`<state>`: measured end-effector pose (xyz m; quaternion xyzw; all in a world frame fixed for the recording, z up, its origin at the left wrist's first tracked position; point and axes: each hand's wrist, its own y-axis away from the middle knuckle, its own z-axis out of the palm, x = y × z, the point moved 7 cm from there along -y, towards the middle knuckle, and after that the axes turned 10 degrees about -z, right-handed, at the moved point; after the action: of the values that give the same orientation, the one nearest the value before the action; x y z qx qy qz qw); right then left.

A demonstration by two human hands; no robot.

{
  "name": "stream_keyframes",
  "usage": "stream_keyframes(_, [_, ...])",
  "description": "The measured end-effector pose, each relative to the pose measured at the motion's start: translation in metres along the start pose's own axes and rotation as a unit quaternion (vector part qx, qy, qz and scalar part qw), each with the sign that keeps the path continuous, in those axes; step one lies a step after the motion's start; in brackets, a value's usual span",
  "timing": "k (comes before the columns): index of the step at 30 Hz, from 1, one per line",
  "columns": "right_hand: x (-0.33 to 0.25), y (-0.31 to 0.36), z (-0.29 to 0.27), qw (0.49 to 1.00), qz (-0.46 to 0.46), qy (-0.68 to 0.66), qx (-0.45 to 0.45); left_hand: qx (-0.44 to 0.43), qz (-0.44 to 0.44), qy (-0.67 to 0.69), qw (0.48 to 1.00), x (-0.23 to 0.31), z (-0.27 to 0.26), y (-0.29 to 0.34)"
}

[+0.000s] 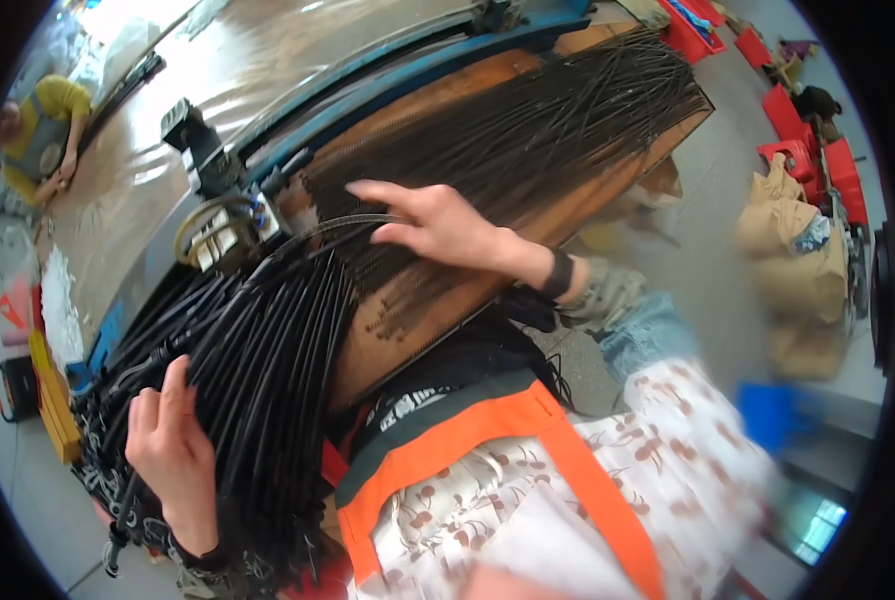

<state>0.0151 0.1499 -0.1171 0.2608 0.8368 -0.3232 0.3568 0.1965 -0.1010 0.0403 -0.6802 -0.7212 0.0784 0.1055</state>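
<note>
My right hand [443,228] is over the long bundle of thin black cables [498,130]. Its index finger reaches left and its thumb is apart from it. A few thin dark strands [353,220] run from the small clamp-like machine head [233,235] into that gap; no firm grip on them shows. At the lower left, my left hand [173,455] is raised beside the hanging thicker black cables [268,370]. Its index finger points up while the other fingers bend loosely, with nothing visible in them. Looped cable ends [118,500] hang near my left wrist.
A brown wooden board [408,340] carries the bundle. Behind it runs a blue metal rail [368,95]. A person in yellow sleeves [53,130] sits at the far left behind a plastic-covered table [128,170]. Red bins [848,180] and brown sacks [793,260] stand at right.
</note>
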Motion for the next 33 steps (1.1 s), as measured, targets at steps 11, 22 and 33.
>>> stream_keyframes(11, [0.023, -0.041, -0.102, 0.956, -0.115, 0.25, 0.099, 0.087, 0.131, -0.046, 0.986, 0.03, 0.011, -0.105])
stream_keyframes(22, [0.007, -0.058, -0.108, 0.927, -0.283, 0.231, 0.084, 0.003, 0.213, 0.054, 0.975, 0.083, 0.066, -0.173])
stream_keyframes(33, [0.043, -0.043, -0.131, 0.971, -0.105, 0.172, 0.127, 0.029, 0.167, 0.026, 0.985, 0.055, 0.056, -0.173])
